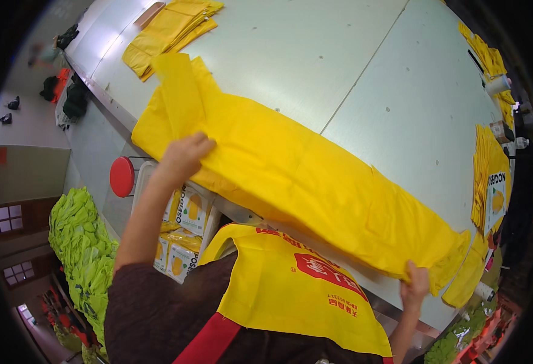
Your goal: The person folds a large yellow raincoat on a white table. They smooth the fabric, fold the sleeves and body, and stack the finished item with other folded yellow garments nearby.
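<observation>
A long yellow garment [315, 176] of smooth, raincoat-like fabric lies folded into a strip across the table's near edge. Its near side hangs slightly over that edge, and a sleeve-like flap [181, 91] is folded back at its left end. My left hand [187, 156] pinches the near edge of the fabric close to this flap. At the right end, my right hand [415, 285] grips the lower edge between thumb and fingers. Beside the right end lies another piece of yellow fabric [468, 276]. I wear a yellow apron [278, 291] with red print.
Folded yellow garments [172, 30] are stacked on the pale table [266, 54] at far left. More yellow stacks, one with a printed package [495, 200], line the right side. Below left stand a bin of packaged garments [190, 215], a red stool [121, 176] and a lime-green heap [84, 255].
</observation>
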Demonstrator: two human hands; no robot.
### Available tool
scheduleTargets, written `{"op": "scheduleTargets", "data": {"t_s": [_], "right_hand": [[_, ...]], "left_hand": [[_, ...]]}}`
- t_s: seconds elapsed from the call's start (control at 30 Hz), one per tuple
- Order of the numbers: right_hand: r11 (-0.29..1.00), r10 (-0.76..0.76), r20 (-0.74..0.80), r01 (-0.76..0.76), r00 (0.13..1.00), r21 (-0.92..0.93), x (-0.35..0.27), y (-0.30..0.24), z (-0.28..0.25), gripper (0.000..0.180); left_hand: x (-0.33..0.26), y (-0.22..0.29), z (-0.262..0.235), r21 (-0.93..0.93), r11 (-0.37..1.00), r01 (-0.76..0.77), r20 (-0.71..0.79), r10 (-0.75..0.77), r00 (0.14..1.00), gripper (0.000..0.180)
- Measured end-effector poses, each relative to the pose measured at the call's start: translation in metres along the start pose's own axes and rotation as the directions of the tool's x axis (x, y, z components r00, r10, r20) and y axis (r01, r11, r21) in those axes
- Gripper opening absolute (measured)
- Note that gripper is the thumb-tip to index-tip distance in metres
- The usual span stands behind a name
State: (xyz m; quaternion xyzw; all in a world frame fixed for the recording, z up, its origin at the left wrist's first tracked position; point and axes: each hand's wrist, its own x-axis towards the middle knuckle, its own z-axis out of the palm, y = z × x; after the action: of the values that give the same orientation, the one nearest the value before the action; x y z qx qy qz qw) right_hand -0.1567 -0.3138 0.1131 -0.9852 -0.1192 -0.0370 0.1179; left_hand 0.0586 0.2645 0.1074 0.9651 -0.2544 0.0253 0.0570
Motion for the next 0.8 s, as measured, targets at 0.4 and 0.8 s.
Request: {"op": "scheduleTargets", "data": {"t_s": [0.4, 0.8], "right_hand": [[0.987, 0.112, 0.174, -0.089, 0.978, -0.133, 0.008, -0.067, 0.111, 0.062], [0.938, 0.292, 0.411, -0.176, 0.864, -0.297, 0.032, -0.057, 0.069, 0.048]], "left_hand": [[-0.084, -0.028, 0.099, 0.114, 0.991, 0.064, -0.382, -0.015, 0.924, 0.034], [-0.102, -0.185, 0.076, -0.319, 0.766, 0.559, -0.344, -0.643, 0.684, 0.032]]}}
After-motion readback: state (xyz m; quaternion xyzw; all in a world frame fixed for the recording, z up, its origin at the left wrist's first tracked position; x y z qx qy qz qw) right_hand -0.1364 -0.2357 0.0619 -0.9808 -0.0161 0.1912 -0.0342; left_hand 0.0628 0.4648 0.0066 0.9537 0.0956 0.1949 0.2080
